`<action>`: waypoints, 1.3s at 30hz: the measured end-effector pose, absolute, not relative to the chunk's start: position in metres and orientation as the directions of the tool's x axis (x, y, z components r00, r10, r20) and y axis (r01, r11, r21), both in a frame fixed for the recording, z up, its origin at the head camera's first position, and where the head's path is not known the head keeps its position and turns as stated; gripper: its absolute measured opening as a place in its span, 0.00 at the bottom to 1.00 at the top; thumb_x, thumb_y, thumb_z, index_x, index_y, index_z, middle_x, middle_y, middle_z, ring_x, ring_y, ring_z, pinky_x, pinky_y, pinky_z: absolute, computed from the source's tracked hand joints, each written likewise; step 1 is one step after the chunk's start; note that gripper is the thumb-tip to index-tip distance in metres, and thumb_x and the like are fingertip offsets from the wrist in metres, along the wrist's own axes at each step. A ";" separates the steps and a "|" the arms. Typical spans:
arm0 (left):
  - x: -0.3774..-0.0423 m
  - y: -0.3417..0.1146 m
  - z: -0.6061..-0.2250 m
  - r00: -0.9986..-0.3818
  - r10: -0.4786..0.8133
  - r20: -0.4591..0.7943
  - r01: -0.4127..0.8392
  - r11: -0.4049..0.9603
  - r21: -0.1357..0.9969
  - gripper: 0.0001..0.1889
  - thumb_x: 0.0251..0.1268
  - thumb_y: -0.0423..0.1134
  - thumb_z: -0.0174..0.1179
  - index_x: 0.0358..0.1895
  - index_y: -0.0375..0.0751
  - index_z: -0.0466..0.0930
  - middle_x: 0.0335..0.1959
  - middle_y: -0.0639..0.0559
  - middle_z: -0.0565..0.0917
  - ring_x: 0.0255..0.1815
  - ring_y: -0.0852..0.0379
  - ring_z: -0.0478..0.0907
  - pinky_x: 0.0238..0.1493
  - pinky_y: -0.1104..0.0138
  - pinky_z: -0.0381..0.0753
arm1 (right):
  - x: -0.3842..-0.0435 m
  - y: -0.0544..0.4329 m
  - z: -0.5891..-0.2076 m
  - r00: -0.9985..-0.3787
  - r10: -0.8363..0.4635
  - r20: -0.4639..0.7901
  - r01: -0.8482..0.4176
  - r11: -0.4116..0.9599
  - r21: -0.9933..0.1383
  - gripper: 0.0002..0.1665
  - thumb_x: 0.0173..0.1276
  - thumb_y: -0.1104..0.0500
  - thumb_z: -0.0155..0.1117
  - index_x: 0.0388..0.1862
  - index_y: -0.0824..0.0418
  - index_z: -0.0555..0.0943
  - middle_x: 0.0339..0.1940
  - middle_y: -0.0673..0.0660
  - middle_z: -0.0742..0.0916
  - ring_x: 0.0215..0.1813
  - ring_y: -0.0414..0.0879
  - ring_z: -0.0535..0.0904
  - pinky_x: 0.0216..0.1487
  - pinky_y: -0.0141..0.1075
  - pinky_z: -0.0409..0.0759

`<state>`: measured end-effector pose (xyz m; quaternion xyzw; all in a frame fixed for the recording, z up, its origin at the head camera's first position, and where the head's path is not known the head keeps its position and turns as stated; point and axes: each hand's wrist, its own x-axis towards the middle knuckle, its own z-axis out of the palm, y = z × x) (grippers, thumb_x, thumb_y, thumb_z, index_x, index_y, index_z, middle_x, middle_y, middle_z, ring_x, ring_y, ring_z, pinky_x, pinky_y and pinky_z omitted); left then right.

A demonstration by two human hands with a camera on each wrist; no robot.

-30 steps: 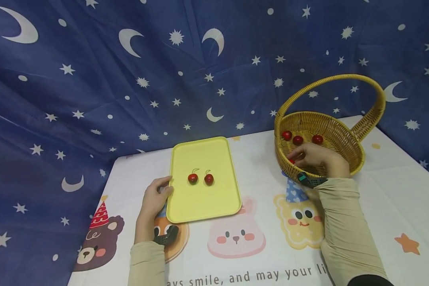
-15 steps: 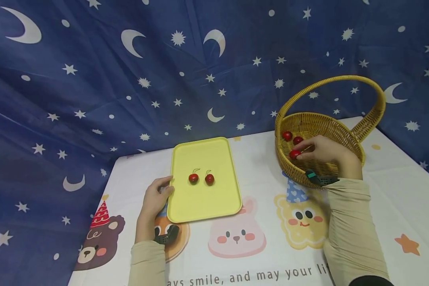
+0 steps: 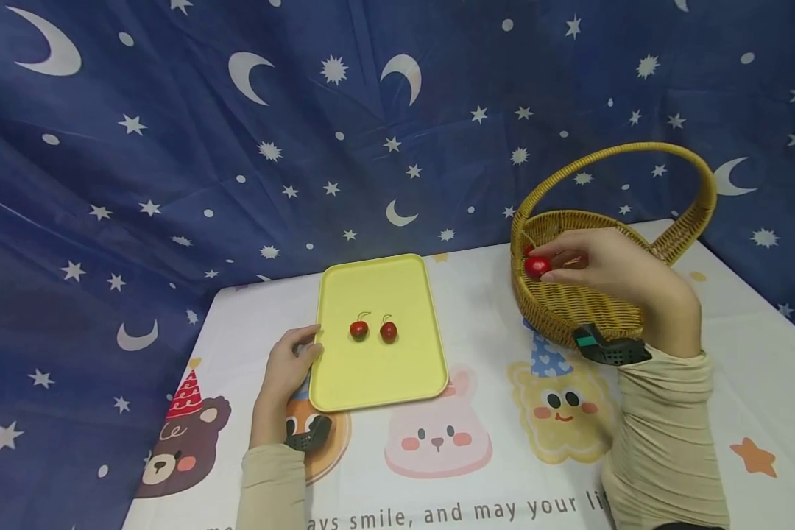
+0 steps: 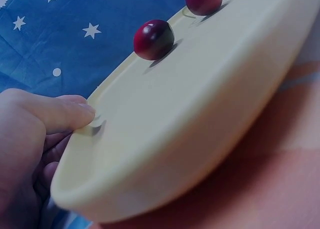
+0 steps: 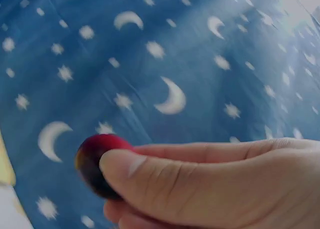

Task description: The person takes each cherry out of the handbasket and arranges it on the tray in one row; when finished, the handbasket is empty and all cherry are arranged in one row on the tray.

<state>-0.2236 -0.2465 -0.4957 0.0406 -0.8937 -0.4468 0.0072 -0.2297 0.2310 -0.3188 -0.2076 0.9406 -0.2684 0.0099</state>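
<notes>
Facing a blue curtain [image 3: 172, 169] printed with moons and stars, beyond a white tabletop [image 3: 477, 316]. Reaching over a wicker basket [image 3: 589, 305] near the tabletop's far right corner. Gripping a yellow tray [image 3: 384, 383], toward the far left corner, by its left rim with the left hand [image 3: 290, 368]. Pinching a red cherry [image 3: 537, 268] between thumb and fingers of the right hand [image 3: 603, 258], holding it above the basket's left side, well apart from the left hand. Partly covering a second cherry [image 3: 527, 251] inside the basket. Having two stemmed cherries [image 3: 359, 330] lying mid-tray, near the left hand.

Free room between tray [image 3: 377, 379] and basket [image 3: 586, 313]
</notes>
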 end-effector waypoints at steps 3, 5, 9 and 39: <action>-0.225 -0.246 -0.497 -0.997 -0.075 -0.018 -0.060 0.598 0.799 0.21 0.67 0.41 0.57 0.62 0.48 0.73 0.60 0.45 0.74 0.66 0.46 0.67 0.70 0.50 0.62 | -0.230 0.206 -0.318 -0.864 -0.487 0.124 -0.481 0.730 -0.486 0.19 0.61 0.56 0.69 0.52 0.57 0.83 0.47 0.53 0.86 0.41 0.43 0.80 0.41 0.34 0.81; -0.226 -0.245 -0.497 -0.997 -0.069 -0.018 -0.056 0.597 0.800 0.21 0.67 0.40 0.57 0.63 0.48 0.73 0.60 0.45 0.74 0.66 0.46 0.67 0.70 0.50 0.62 | -0.234 0.185 -0.323 -0.829 -0.544 0.132 -0.532 0.693 -0.487 0.19 0.60 0.56 0.69 0.51 0.57 0.84 0.46 0.52 0.87 0.41 0.42 0.80 0.41 0.35 0.82; -0.225 -0.245 -0.497 -0.997 -0.077 -0.030 -0.070 0.602 0.795 0.21 0.67 0.41 0.57 0.63 0.47 0.73 0.60 0.44 0.74 0.66 0.45 0.67 0.70 0.50 0.61 | -0.247 0.140 -0.347 -0.769 -0.625 0.135 -0.590 0.613 -0.526 0.17 0.59 0.57 0.70 0.48 0.56 0.85 0.42 0.50 0.87 0.41 0.41 0.83 0.42 0.35 0.83; -0.226 -0.248 -0.496 -0.995 -0.099 -0.019 -0.076 0.608 0.790 0.21 0.66 0.40 0.58 0.62 0.48 0.74 0.59 0.46 0.75 0.64 0.47 0.68 0.68 0.52 0.64 | -0.288 0.063 -0.472 -0.728 -0.668 0.156 -0.628 0.557 -0.544 0.18 0.60 0.57 0.69 0.50 0.60 0.84 0.42 0.53 0.89 0.42 0.40 0.84 0.46 0.32 0.81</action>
